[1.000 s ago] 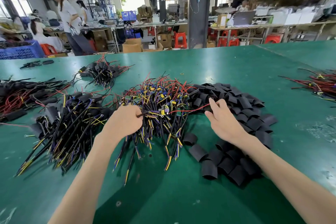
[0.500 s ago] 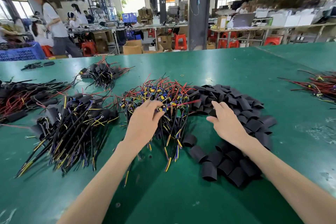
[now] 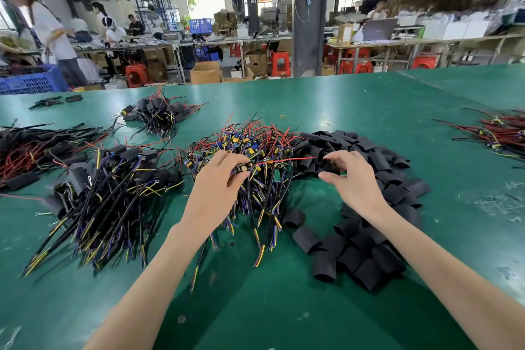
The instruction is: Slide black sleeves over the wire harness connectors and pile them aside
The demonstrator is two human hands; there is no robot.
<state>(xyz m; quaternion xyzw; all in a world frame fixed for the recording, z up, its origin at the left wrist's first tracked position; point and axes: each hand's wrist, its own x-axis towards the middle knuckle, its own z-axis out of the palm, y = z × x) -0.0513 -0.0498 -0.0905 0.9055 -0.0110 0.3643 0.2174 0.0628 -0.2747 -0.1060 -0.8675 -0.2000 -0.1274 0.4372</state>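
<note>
A heap of unsleeved wire harnesses (image 3: pixel 255 148) with blue and yellow connectors lies mid-table. My left hand (image 3: pixel 218 187) pinches one small connector board (image 3: pixel 243 168) lifted off that heap, its red wire running right. To the right spreads a pile of flat black sleeves (image 3: pixel 366 250). My right hand (image 3: pixel 350 179) hovers over the pile's upper part, its curled fingers pinching a black sleeve (image 3: pixel 331 166). Left of the heap lies a pile of sleeved harnesses (image 3: pixel 113 196).
More harness bundles lie at the far left (image 3: pixel 34 148), back centre-left (image 3: pixel 159 113) and far right (image 3: pixel 500 133) of the green table (image 3: pixel 284 307). Beyond the table's far edge are workbenches, red stools, boxes, a blue crate (image 3: pixel 31 81) and several people.
My left hand went from the sleeved pile to the middle heap and picked up a connector. My right hand rose and curled its fingers on a sleeve.
</note>
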